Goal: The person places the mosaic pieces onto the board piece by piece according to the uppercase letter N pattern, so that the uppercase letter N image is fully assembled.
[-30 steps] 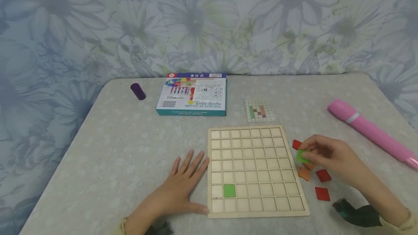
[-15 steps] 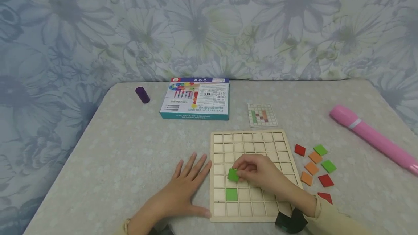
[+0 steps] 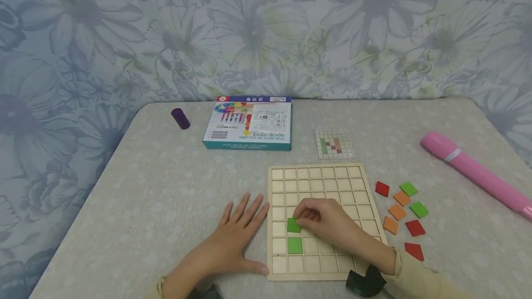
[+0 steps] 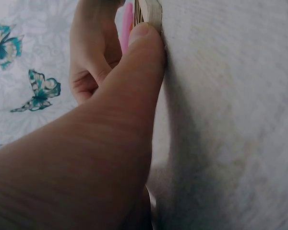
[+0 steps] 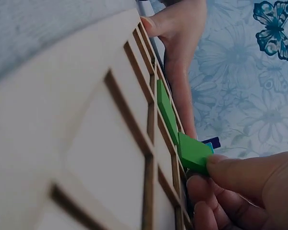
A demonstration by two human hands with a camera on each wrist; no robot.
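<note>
A wooden grid board (image 3: 324,277) lies on the table, with one green square tile (image 3: 295,245) set in a cell near its lower left. Between thumb and fingers my right hand (image 3: 326,218) pinches another green tile (image 5: 196,152), tilted against the grid just above the first one in the head view. My left hand (image 3: 234,239) lies flat with fingers spread, its thumb and fingertips touching the board's left edge. In the left wrist view the thumb (image 4: 143,40) meets the board's side.
Right of the board lie loose red tiles (image 3: 414,228), orange tiles (image 3: 397,212) and green tiles (image 3: 419,209). Behind it is a card (image 3: 334,144) printed with a coloured grid pattern. A flat box (image 3: 248,123), a purple cylinder (image 3: 180,118) and a pink wand-shaped object (image 3: 474,170) lie farther out.
My right hand has carried a green tile from the loose pile leftward onto the board, lowering it toward a cell above the first green tile. My left hand has stayed by the board's edge.
</note>
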